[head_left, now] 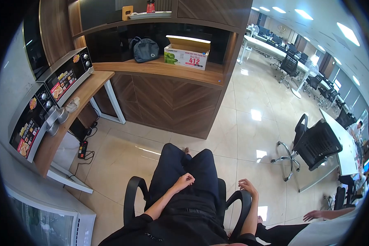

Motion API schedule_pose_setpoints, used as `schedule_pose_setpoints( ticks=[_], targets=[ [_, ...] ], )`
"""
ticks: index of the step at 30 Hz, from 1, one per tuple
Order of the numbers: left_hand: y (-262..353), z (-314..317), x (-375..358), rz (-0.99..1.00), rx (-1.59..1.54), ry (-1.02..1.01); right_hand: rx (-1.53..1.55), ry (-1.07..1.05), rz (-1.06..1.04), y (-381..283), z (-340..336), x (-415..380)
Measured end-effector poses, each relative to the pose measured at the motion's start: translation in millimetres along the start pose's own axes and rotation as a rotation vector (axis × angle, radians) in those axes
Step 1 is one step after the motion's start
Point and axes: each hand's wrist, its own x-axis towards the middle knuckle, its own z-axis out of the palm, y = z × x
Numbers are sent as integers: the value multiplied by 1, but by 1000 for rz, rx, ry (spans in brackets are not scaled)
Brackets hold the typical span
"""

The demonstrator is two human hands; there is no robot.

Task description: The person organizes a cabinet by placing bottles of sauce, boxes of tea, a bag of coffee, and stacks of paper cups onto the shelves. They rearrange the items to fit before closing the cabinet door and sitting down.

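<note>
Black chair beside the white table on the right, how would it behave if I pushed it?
The black chair would probably roll easily, given its wheeled base on shiny tile. That base's wide spread should make tipping unlikely.

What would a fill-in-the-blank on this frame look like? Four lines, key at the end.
1. The large number printed on the box on the wooden shelf is ____.
2. The number of microwaves on the wooden counter is ____.
3. Of the bag and the box, the one with its lid raised is the ____.
4. The person's hand above the dark trousers is the ____ one.

Missing words: 412; two; box; left.
</note>
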Motion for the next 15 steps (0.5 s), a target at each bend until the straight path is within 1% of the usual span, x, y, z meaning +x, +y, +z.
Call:
schedule_pose_setpoints(
  ticks=[15],
  targets=[
    [-1,0,-1,13,-3,-4,8,-18,-10,7,-2,4]
  ],
)
